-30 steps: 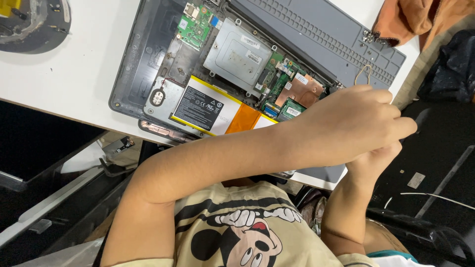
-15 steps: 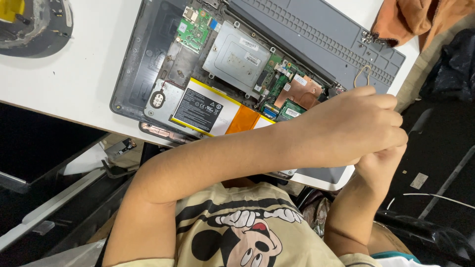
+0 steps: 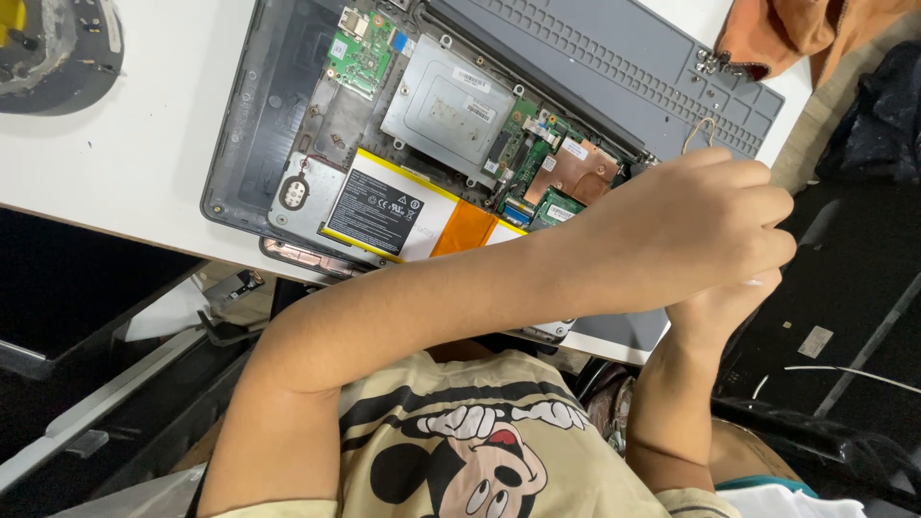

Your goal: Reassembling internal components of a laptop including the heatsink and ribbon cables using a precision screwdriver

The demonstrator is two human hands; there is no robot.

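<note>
The opened laptop (image 3: 422,163) lies on the white table (image 3: 115,173), boards bare: rigid but fragile, best gripped by its grey frame. The left hand (image 3: 691,230) is curled over the right hand (image 3: 715,307) at the laptop's corner; whether either holds anything cannot be told.

Views: I have one only, the head camera, so no second view overlaps it.
Position: it sits above my chest, close in.
Facing: steeply down over my shirt to the white desk (image 3: 115,163) edge and the floor beyond.
Nearness: my crossed forearms fill the middle of the frame.
Coverage: opened laptop (image 3: 432,144) at top centre, hands (image 3: 710,240) at right.
</note>
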